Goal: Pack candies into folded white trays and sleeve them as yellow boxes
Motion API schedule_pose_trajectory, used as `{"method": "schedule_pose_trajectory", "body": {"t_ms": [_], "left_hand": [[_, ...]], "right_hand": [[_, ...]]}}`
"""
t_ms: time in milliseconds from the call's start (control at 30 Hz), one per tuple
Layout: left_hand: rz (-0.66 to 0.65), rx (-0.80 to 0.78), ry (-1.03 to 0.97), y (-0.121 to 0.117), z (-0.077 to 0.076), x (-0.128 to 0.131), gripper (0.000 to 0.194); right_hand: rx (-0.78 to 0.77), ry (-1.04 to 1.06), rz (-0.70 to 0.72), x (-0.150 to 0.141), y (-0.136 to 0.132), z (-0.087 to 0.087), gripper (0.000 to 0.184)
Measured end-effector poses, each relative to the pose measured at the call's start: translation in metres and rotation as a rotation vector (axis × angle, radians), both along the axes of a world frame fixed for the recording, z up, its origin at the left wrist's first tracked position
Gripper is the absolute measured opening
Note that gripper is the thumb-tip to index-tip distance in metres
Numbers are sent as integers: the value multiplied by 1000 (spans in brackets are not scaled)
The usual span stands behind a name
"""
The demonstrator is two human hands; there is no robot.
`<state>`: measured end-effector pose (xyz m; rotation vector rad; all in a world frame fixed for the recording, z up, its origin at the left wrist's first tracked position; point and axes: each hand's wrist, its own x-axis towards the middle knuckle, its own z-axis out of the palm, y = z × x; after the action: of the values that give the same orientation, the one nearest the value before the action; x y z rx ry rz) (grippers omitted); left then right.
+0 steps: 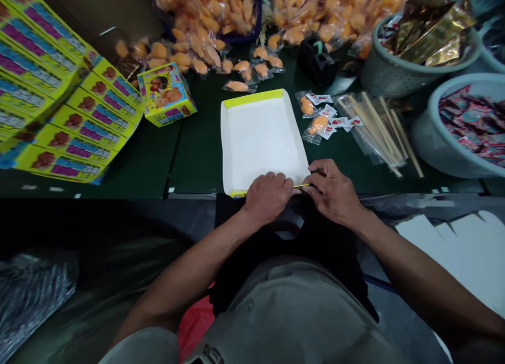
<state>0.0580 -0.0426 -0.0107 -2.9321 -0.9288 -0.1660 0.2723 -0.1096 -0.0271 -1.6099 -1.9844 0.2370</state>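
Observation:
A cardboard tray (pixel 262 138), white inside with yellow edges, lies on the green table right in front of me. Its near edge reaches the table's front edge. My left hand (pixel 270 195) is closed over the middle of that near edge, fingers curled over the rim. At the near right corner, my right hand (pixel 331 190) pinches the cardboard between thumb and fingers. To the right of the tray lie orange pieces in clear wrappers (pixel 319 124), small white packets (pixel 339 122) and wooden sticks in clear bags (pixel 374 124).
Stacked yellow printed boxes (pixel 74 127) stand at left beside a single yellow box (pixel 165 93). A black tape dispenser (pixel 315 61) sits behind the tray. Grey tubs hold gold packets (pixel 434 32) and pink-black packets (pixel 477 117). Wrapped orange pieces (pixel 213 11) fill the back. White cardboard sheets (pixel 465 248) lie lower right.

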Motion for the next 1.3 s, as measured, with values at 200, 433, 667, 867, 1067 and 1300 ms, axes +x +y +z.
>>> {"method": "schedule_pose_trajectory", "body": {"t_ms": [200,433,667,867,1067,1300], "left_hand": [[-54,36,54,3,5,-36,18],[-29,1,80,9,6,-56,16],[2,-17,105,11,9,-64,29],[-37,72,72,18,5,-75,36],[-167,166,12,31,0,-102,32],[-213,17,-160,37,-4,-119,35]], "right_hand": [[3,-1,2,-2,1,3,9],[-20,-4,4,-5,5,6,9],[-50,-4,-5,-6,7,10,10],[-71,-1,-8,-8,8,12,10],[-55,3,-4,-8,9,10,10],[-58,-6,-4,-7,7,3,11]]}}
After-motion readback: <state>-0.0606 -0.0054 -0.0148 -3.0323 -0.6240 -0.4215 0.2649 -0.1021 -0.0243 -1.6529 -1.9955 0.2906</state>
